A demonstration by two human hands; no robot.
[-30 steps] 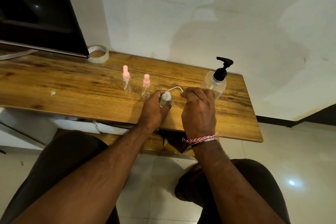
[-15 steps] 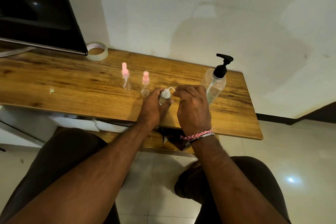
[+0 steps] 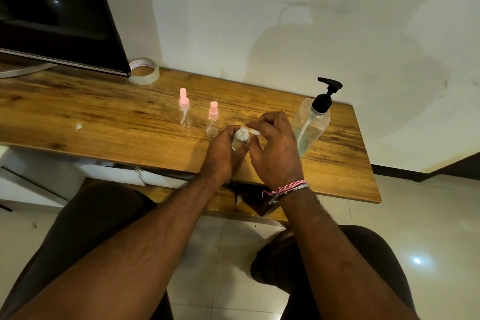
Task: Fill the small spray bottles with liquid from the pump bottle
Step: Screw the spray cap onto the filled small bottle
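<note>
Home room: wooden desk point(image 3: 104, 122), monitor point(image 3: 57, 15), tape roll point(image 3: 144, 74), tiled floor point(image 3: 428, 228).

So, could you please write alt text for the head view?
Left hand grips an uncapped small spray bottle on a wooden table, while the right hand pinches its spray top beside the neck. Two pink-capped bottles and a pump bottle stand nearby.

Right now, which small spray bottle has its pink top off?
The one in the left hand, its threaded neck bare. The two standing to its left keep their pink tops.
</note>
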